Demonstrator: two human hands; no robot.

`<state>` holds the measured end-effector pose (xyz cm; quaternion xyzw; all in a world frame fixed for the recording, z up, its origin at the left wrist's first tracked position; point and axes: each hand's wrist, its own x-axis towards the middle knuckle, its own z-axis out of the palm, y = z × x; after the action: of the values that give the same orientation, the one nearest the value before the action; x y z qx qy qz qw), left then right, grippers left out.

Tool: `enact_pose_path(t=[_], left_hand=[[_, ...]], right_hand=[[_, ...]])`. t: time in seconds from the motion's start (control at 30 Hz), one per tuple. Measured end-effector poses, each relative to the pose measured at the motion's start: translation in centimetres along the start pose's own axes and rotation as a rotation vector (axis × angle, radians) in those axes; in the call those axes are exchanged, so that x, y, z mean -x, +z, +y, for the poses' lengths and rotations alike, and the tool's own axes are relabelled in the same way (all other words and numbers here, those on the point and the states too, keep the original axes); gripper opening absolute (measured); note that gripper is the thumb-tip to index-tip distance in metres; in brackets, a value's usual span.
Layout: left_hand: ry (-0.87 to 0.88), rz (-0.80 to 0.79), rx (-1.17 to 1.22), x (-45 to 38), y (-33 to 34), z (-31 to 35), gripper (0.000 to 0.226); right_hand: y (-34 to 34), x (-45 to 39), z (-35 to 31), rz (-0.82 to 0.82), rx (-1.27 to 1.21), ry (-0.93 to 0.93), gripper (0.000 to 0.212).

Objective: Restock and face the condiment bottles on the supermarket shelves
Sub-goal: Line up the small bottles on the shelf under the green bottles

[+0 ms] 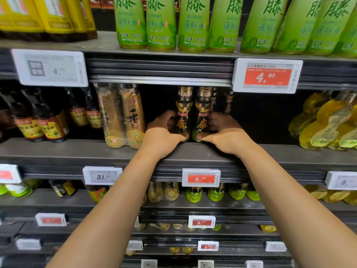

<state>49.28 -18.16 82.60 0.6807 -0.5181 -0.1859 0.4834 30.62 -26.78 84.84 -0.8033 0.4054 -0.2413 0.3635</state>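
Two slim dark oil bottles with gold caps and orange characters stand side by side on the middle shelf [193, 153]. My left hand [164, 132] grips the left bottle [183, 113] near its base, fingers curled round it. My right hand [222, 132] grips the right bottle [202, 113] the same way. Both bottles stand upright and nearly touch, a little back from the shelf's front edge. A third bottle of the same kind [228, 101] stands behind them, partly hidden by the price tag.
A twin pack of tan sesame oil bottles [123, 117] stands just left of my left hand. Dark sauce bottles [48, 122] fill the far left, yellow oil bottles [328, 122] the right. Green bottles [193, 26] line the shelf above. A dark gap lies right of the held bottles.
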Motion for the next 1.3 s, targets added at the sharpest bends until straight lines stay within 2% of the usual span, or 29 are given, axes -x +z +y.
enact_pose_path(t=[0.33,0.43,0.53,0.63,0.7,0.8,0.93,1.03,1.07,1.13,1.3], left_hand=[[0.005,-0.011,-0.11,0.7,-0.2,0.9,0.068],[0.008,-0.029,-0.322,1.4,-0.2,1.2,0.077],[-0.016,0.023,-0.476,3.4,-0.3,1.2,0.07],[0.167,0.083,-0.34,6.0,-0.8,0.7,0.057],[0.34,0.116,-0.202,7.6,-1.2,0.3,0.045],[0.562,0.142,-0.156,9.7,-1.2,-0.3,0.03],[0.625,0.129,-0.065,12.1,-0.4,-1.3,0.02],[0.692,0.009,-0.099,14.6,1.5,-2.3,0.017],[0.686,-0.061,-0.117,15.4,2.4,-2.9,0.017],[0.557,-0.211,-0.155,17.1,4.9,-4.4,0.019],[0.023,-0.557,-0.304,22.3,14.3,-8.0,0.026]], right_hand=[[0.0,0.7,0.2,0.008,0.15,0.028,0.073],[-0.4,2.1,0.9,0.046,0.152,0.059,0.071],[-0.9,4.3,1.7,0.111,0.104,0.084,0.072],[-1.6,7.2,2.5,0.266,0.156,0.106,0.058],[-1.6,9.7,3.2,0.353,0.176,0.045,0.047],[-1.6,14.4,4.3,0.466,0.109,-0.031,0.041],[-2.0,20.1,6.9,0.546,0.063,-0.063,0.034],[-2.4,23.7,11.4,0.484,0.078,0.067,0.035],[-2.5,24.9,13.3,0.455,0.094,0.14,0.035],[-2.7,27.6,17.8,0.39,0.104,0.296,0.033],[-2.0,36.2,29.3,0.121,0.052,0.67,0.021]])
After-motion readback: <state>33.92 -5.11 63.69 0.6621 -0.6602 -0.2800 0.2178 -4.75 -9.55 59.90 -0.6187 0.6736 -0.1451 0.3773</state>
